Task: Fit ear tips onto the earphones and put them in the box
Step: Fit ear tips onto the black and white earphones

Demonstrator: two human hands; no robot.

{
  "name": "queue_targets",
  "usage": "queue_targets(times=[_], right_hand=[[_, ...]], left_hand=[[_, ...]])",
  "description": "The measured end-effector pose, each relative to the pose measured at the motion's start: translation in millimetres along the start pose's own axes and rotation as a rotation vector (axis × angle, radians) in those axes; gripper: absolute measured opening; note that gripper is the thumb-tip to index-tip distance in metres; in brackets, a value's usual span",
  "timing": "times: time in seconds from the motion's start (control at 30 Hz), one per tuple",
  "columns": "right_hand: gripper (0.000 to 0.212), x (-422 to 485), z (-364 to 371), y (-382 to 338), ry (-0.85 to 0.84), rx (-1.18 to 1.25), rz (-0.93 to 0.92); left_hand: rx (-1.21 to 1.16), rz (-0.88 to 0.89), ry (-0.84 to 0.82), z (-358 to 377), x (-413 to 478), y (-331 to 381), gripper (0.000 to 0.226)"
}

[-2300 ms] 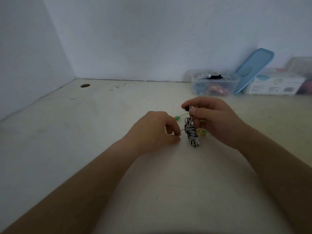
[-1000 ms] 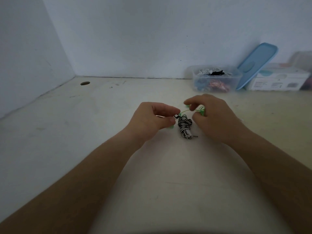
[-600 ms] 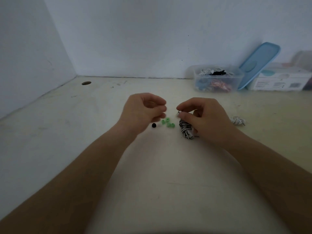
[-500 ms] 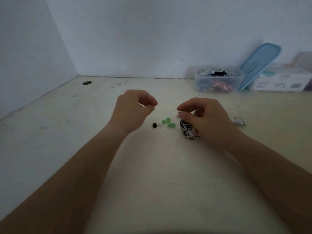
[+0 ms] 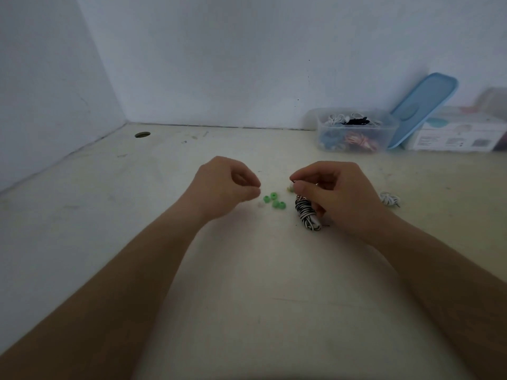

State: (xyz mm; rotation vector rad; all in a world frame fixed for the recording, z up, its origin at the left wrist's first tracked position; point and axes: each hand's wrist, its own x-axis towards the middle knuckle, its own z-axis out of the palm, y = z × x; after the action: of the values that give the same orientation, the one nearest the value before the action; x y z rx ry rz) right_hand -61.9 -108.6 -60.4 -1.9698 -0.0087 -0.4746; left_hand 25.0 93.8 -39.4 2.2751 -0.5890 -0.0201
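Earphones coil (image 5: pixel 307 215) lies lengthwise near-far; right hand (image 5: pixel 340 196) pinches its far end; left hand (image 5: pixel 222 187) fingertips pressed together, contents unclear.

Looks like a bare-bones small-parts sorting and packing spot set up on a desk. The off-white desktop (image 5: pixel 247 270) is scuffed and sits in a corner where two plain white walls meet, with a round cable hole (image 5: pixel 142 134) near the back edge. Along the far wall there's a clear plastic tub (image 5: pixel 326 133) stuffed with coiled earphones in mixed colours, a blue lid (image 5: pixel 422 105) leaning on the wall just beside it, and a white printed carton (image 5: pixel 455 135). Loose green ear tips (image 5: pixel 274 200), a striped earphone bundle (image 5: pixel 307 215) and another small coil (image 5: pixel 389 199) lie out on the top. Home or office, honestly can't tell.
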Motion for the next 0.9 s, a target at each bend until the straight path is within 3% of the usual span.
queue_targets(times=[0.13, 0.27, 0.9], right_hand=[[0.011, -0.8, -1.1, -2.4, -0.014, 0.069, 0.031], [0.009, -1.2, -1.0, -3.6, -0.033, 0.101, 0.050], [0.008, 1.5, -1.4, 0.5, -0.030, 0.050, -0.023]], left_hand=[[-0.428, -0.018, -0.069, 3.5, -7.5, 11.8, 0.016], [-0.609, -0.046, -0.142, 11.2, -10.1, 14.3, 0.015], [-0.646, -0.031, -0.168, 17.5, -12.6, 15.7, 0.016]])
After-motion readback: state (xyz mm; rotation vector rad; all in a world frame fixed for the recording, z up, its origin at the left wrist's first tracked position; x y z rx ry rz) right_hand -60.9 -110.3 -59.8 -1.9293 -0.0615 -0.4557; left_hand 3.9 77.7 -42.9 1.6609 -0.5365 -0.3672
